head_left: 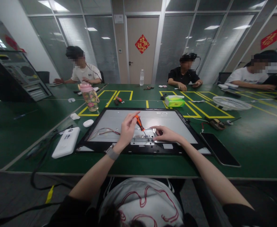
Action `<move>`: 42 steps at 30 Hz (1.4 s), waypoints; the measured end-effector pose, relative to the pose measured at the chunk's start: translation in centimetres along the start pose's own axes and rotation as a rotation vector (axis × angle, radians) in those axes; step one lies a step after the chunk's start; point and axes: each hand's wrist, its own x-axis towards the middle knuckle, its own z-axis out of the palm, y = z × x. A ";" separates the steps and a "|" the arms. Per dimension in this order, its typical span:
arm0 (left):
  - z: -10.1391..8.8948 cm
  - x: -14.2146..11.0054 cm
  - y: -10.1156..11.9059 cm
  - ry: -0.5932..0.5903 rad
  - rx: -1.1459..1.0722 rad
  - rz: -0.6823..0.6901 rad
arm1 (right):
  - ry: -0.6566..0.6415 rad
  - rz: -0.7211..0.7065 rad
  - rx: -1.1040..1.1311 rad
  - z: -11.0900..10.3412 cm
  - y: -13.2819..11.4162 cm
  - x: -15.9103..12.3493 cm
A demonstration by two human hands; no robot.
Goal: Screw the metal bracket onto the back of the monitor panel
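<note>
A flat display panel (176, 119) with a black frame lies back side up in front of me. On its near middle sits a silver metal bracket (138, 142). My left hand (127, 127) is closed round the handle of an orange and black screwdriver (140, 123), which tilts with its tip down at the bracket. My right hand (165, 133) grips the bracket's right side between curled thumb and fingers. Thin coloured wires (105, 130) run across the panel left of the bracket. Whether the tip sits in a screw is too small to tell.
A white power bank (66, 142) and a white case (88, 123) lie left of the panel; a black phone (220, 149) lies right. Beyond stand a pink-lidded bottle (89, 97), a green tissue pack (174, 101) and a white fan grille (231, 103). Several people sit across the table.
</note>
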 end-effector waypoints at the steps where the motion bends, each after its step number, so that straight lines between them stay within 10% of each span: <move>1: 0.0 0.0 0.0 0.007 0.001 0.001 | 0.002 -0.002 -0.002 0.0 0.0 0.0; 42: 0.1 0.1 -0.2 -0.001 0.000 -0.046 | 0.007 0.007 -0.034 0.0 -0.1 -0.1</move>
